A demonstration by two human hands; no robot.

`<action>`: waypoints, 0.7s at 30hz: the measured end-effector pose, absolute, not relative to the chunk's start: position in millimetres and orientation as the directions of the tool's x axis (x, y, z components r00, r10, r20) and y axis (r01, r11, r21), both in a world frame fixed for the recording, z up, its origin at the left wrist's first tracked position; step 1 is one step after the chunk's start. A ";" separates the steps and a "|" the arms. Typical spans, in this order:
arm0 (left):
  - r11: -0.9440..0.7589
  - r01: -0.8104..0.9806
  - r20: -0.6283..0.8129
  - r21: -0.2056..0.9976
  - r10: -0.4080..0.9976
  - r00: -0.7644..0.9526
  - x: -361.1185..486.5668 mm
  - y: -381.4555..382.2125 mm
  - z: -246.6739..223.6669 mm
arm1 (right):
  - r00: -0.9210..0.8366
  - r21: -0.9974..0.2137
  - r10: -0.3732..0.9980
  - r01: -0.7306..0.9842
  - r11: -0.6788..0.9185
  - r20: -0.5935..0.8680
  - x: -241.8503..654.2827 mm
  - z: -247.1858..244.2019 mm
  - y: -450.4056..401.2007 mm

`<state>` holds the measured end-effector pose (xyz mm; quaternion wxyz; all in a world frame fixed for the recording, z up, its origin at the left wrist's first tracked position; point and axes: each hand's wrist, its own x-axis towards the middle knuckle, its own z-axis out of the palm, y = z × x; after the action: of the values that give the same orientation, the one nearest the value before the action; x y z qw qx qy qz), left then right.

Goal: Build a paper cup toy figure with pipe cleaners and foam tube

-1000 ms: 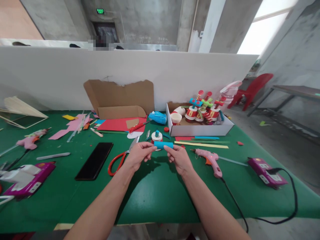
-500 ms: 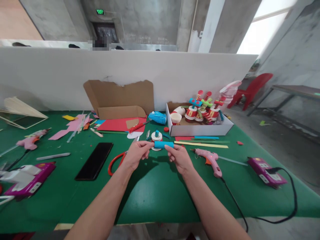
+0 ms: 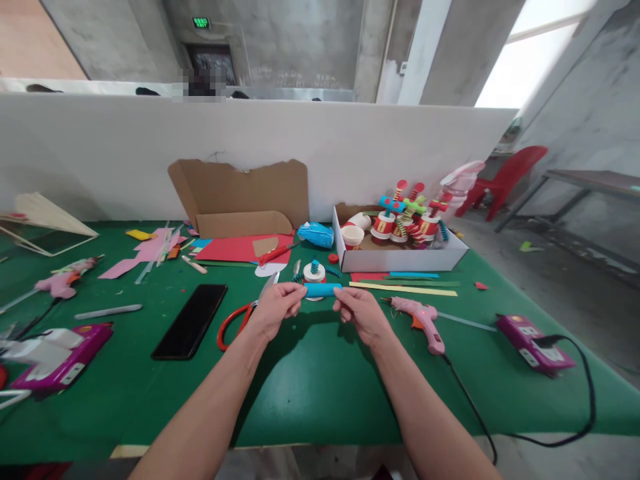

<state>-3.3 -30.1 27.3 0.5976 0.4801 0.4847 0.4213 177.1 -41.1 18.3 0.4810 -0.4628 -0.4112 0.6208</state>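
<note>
A small blue paper roll [image 3: 321, 290] is held level between my two hands, above the green table. My left hand [image 3: 281, 305] pinches its left end. At the right end, the fingertips of my right hand [image 3: 356, 311] are closed on it. Just behind the roll stands a white paper cup [image 3: 314, 272], upside down, with a blue paper spring on top and dark teal springs at its sides; the roll hides part of it. Red-handled scissors [image 3: 234, 325] lie beside my left hand, partly covered by it.
A pink glue gun [image 3: 419, 320] with its cable lies right of my right hand. A black phone [image 3: 190, 322] is at the left. Behind, a white box [image 3: 400, 261] holds several cup figures, near a blue packet [image 3: 316, 235]. Purple power strips [image 3: 535, 343] flank both sides.
The blue roll has shifted slightly left and looks thinner. My right hand's fingers have moved to its right end; my left hand keeps its pinch.
</note>
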 end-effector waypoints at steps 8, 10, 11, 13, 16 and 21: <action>-0.008 -0.101 0.006 0.995 1.000 -0.028 -12.3 -24.1 22.8 | -0.094 -0.913 0.967 -0.318 -0.254 -0.236 183.3 19.7 -36.9; -0.056 -0.099 0.055 0.994 0.998 -0.014 -15.6 -23.3 24.3 | -0.123 -0.885 0.954 -0.355 -0.300 -0.274 184.1 20.3 -36.4; -0.056 -0.110 0.059 0.992 0.998 0.025 -17.2 -23.3 25.4 | -0.136 -0.876 0.949 -0.364 -0.316 -0.285 184.4 20.8 -36.4; -0.023 -0.128 0.040 0.992 0.991 0.129 -19.7 -24.2 27.8 | -0.160 -0.869 0.942 -0.364 -0.334 -0.295 184.7 21.6 -37.0; 0.015 -0.098 0.009 0.995 0.971 0.239 -20.8 -26.2 30.4 | -0.193 -0.877 0.938 -0.340 -0.340 -0.288 183.4 21.7 -38.9; -0.001 0.017 -0.003 1.000 0.973 0.232 -17.6 -26.8 29.7 | -0.275 -0.894 0.920 -0.275 -0.354 -0.279 178.9 17.7 -41.6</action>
<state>-17.6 -26.8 29.7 0.5510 0.5591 0.4426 0.4335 178.9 -41.6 17.7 0.4247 -0.4269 -0.3779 0.7033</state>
